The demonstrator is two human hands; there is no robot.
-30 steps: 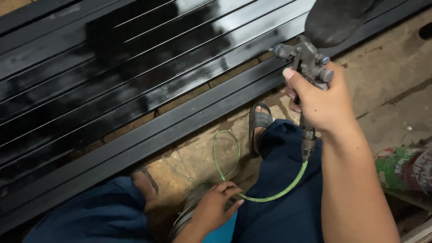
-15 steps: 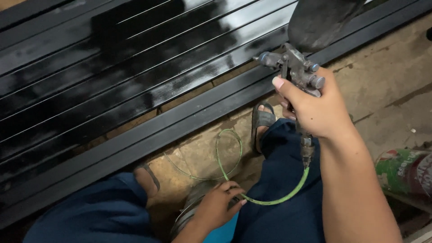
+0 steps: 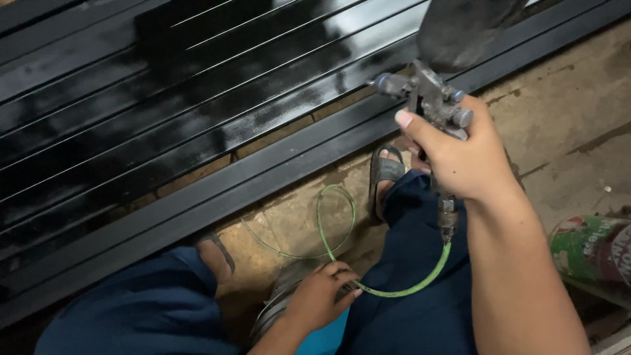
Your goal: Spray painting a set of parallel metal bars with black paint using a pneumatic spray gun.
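- Spray gun (image 3: 430, 98) stands upright, grey metal nozzle aimed left at glossy black bars (image 3: 197, 125).
- Right hand (image 3: 463, 154) grips its handle.
- Left hand (image 3: 322, 296) pinches the thin green hose (image 3: 401, 290).

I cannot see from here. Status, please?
Right hand grips spray gun. Left hand holds green hose. Black bars glossy. Nothing between.

My arms bare, no sleeves; dark blue trousers (image 3: 151, 309) on both legs; dark strapped sandals (image 3: 384, 172) on feet.

Dusty concrete floor (image 3: 565, 125), glossy black metal bars (image 3: 197, 118) lying across it, green-red can (image 3: 595, 253) at right
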